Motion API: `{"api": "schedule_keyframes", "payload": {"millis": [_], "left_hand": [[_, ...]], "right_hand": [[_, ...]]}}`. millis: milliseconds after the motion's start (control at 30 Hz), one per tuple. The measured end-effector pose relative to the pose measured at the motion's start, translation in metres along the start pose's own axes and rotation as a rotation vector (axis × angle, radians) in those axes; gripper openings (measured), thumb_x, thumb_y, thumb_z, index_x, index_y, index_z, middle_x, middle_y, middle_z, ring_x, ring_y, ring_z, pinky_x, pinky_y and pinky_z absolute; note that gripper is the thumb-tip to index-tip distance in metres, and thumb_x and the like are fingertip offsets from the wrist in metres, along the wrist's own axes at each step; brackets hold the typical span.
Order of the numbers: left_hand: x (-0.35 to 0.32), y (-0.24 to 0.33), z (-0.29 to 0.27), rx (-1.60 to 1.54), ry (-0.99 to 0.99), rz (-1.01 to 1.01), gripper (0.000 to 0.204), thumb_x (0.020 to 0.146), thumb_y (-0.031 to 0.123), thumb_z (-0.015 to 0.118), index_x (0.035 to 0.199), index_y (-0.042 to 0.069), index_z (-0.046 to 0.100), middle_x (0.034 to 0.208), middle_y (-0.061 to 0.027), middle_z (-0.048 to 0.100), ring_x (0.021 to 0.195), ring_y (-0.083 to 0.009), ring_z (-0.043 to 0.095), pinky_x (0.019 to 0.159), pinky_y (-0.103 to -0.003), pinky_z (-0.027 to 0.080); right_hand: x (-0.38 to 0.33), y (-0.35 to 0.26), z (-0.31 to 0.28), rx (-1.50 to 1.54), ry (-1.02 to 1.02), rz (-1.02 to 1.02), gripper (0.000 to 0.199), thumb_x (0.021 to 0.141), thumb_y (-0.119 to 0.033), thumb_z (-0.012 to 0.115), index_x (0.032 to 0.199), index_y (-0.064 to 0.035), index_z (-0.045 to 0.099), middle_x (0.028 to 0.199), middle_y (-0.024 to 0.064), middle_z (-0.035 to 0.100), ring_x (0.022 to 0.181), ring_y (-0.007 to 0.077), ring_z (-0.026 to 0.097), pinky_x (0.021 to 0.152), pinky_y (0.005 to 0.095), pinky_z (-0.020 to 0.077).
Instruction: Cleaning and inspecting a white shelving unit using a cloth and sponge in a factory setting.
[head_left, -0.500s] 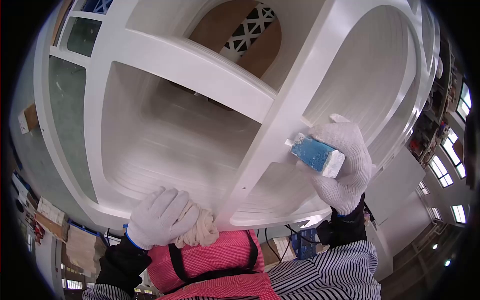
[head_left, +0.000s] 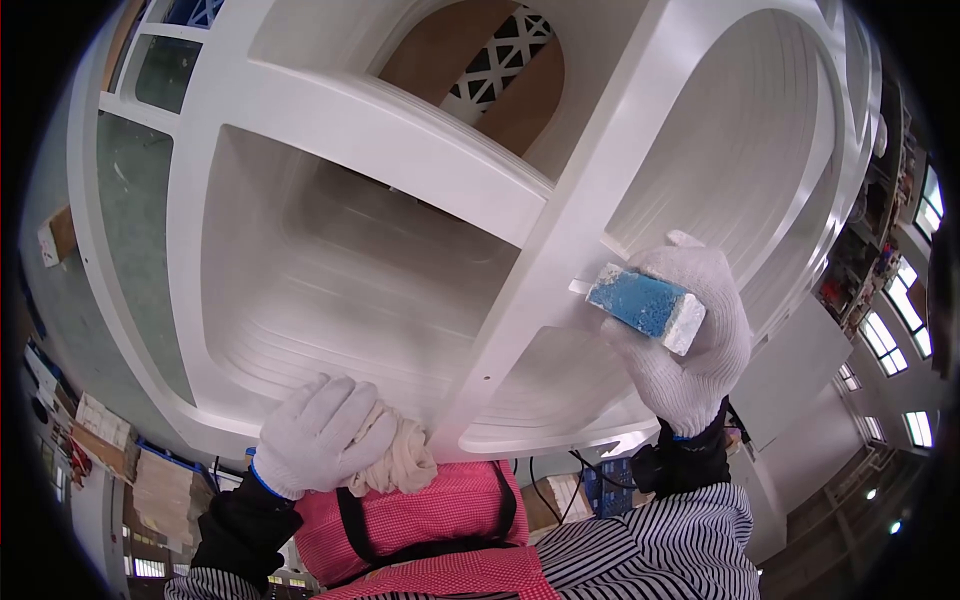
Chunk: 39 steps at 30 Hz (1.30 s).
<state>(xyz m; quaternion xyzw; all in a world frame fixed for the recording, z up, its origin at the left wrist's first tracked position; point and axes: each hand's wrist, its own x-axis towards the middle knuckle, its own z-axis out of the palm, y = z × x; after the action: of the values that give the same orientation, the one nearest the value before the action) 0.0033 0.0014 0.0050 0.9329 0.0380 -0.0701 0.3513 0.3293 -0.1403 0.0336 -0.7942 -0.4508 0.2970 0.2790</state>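
Observation:
My right hand (head_left: 695, 330), in a white knitted glove, grips a blue block (head_left: 640, 302) whose ends are coated white, like a sanding block. It sits at the edge of the white moulded part's (head_left: 560, 240) diagonal rib, beside a small white tab (head_left: 579, 286). My left hand (head_left: 318, 430), also gloved in white, is closed over a bunched beige cloth (head_left: 400, 455) and rests on the near rim of the same part. Its fingertips lie over the rim, and part of the cloth is hidden under the palm.
Deep rounded recesses and an oval opening (head_left: 430, 60) divide the white part. Dark cables (head_left: 560, 490) and a blue crate (head_left: 610, 490) are below its near edge. Cardboard-coloured boxes (head_left: 165, 490) stand at lower left. Cluttered shelving (head_left: 865, 250) lines the right side.
My right hand has shifted slightly to the right with the blue block, leaving more of the white tab showing. My left hand and the cloth have stayed in place.

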Motion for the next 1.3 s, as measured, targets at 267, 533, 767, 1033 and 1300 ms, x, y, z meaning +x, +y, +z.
{"api": "schedule_keyframes", "payload": {"millis": [267,533,767,1033,1300], "left_hand": [[-0.001,-0.001,0.004,-0.005,-0.006,-0.002,0.044,0.063,0.032,0.064,0.104,0.015,0.067,0.107,-0.0101,0.066,0.094,-0.0302,0.066,0.078,-0.043,0.056],[0.000,-0.002,0.005,-0.027,-0.007,-0.005,0.043,0.063,0.031,0.064,0.103,0.015,0.067,0.106,-0.0108,0.066,0.092,-0.0305,0.066,0.078,-0.043,0.056],[-0.001,-0.003,0.005,-0.004,0.001,0.011,0.043,0.063,0.032,0.064,0.102,0.015,0.067,0.106,-0.0110,0.066,0.092,-0.0307,0.066,0.075,-0.042,0.056],[0.003,-0.003,0.005,-0.012,0.011,0.008,0.045,0.061,0.033,0.063,0.102,0.015,0.067,0.106,-0.0111,0.066,0.092,-0.0309,0.066,0.075,-0.042,0.056],[0.000,-0.006,0.009,-0.001,0.016,0.027,0.046,0.061,0.033,0.064,0.103,0.015,0.068,0.105,-0.0113,0.066,0.092,-0.0311,0.066,0.075,-0.042,0.056]], "right_hand": [[0.004,0.001,0.004,-0.082,-0.015,-0.056,0.044,0.068,-0.015,0.089,0.107,-0.0118,0.069,0.101,0.0031,0.071,0.096,0.0214,0.066,0.096,0.0454,0.0471],[-0.005,0.000,0.002,-0.053,0.003,0.026,0.042,0.071,-0.014,0.087,0.109,-0.0096,0.069,0.101,0.0055,0.071,0.098,0.0229,0.067,0.102,0.0460,0.0460],[0.001,0.003,0.003,-0.085,-0.021,-0.060,0.040,0.072,-0.010,0.084,0.108,-0.0067,0.068,0.100,0.0084,0.070,0.097,0.0237,0.067,0.102,0.0451,0.0470],[-0.004,0.003,0.005,-0.006,0.034,0.012,0.041,0.069,-0.012,0.087,0.107,-0.0109,0.069,0.101,0.0049,0.069,0.097,0.0226,0.064,0.098,0.0442,0.0466],[-0.012,0.015,-0.002,-0.125,0.100,-0.039,0.046,0.069,-0.011,0.087,0.111,-0.0091,0.067,0.101,0.0058,0.069,0.097,0.0243,0.064,0.098,0.0431,0.0467]]}}
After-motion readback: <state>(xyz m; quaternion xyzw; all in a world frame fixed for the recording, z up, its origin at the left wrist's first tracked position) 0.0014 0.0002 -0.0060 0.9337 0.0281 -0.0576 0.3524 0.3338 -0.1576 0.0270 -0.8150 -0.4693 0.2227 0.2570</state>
